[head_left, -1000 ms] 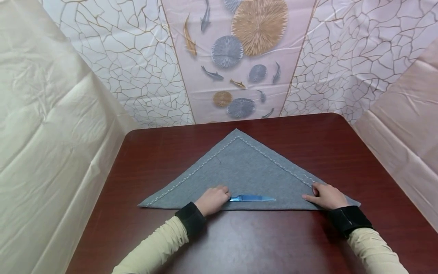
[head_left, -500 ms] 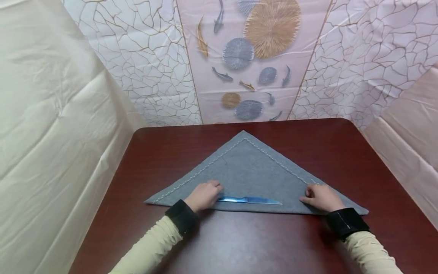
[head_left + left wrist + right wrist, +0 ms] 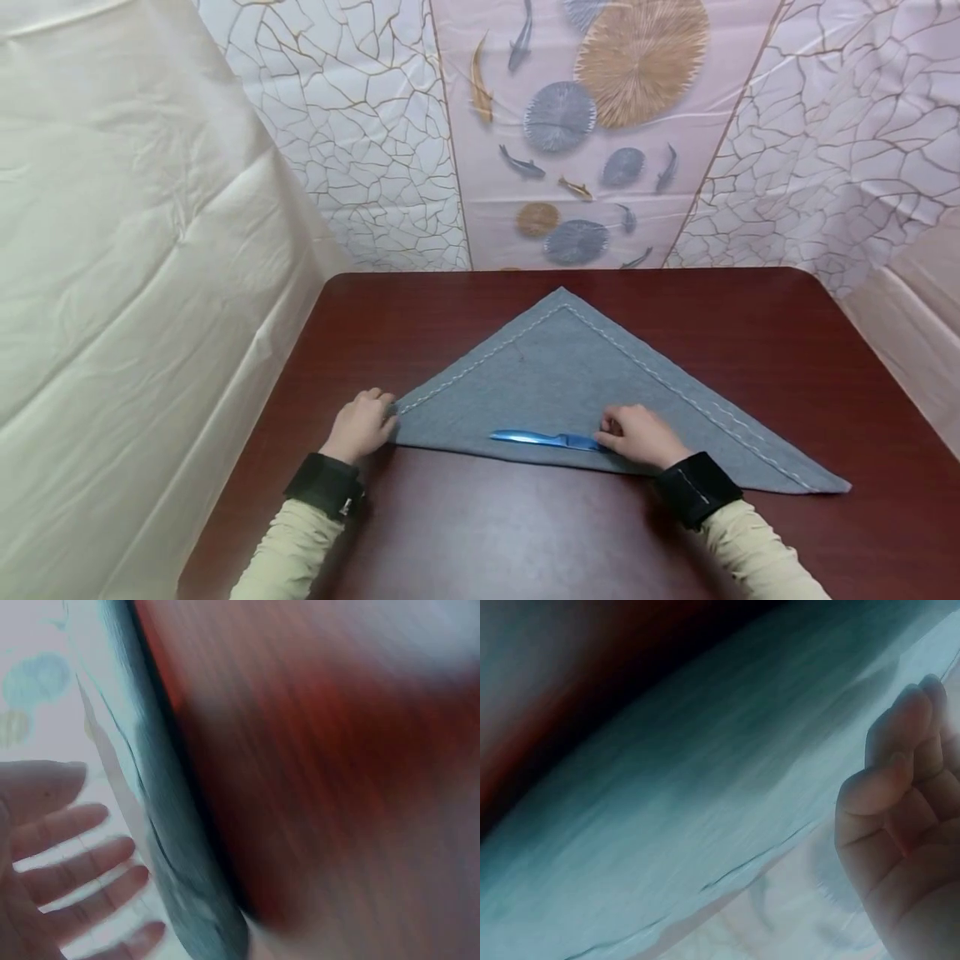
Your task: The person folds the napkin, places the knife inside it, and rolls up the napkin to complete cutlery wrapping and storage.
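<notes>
A grey cloth [image 3: 570,375] folded into a triangle, with pale stitching along two sides, lies on the table, its point away from me. Near its front fold lies a blue knife [image 3: 532,437], handle to the left. My right hand [image 3: 637,433] is at the blade's right end, which it partly hides; whether they touch is unclear. In the right wrist view, the right fingers [image 3: 877,787] are loosely curled with nothing visible in them. My left hand [image 3: 363,423] is at the cloth's left corner, covering it. Its fingers [image 3: 82,874] look relaxed and spread in the left wrist view.
The dark red-brown table [image 3: 480,533] has a shiny top. Behind it hangs a patterned curtain [image 3: 558,167] with fish and round leaf prints. A cream sheet [image 3: 150,292] stands along the left side, another sheet [image 3: 922,292] along the right.
My left hand has left the knife's handle and moved to the cloth's left corner. My right hand has moved left along the cloth to the blade's end. The head view has turned slightly left.
</notes>
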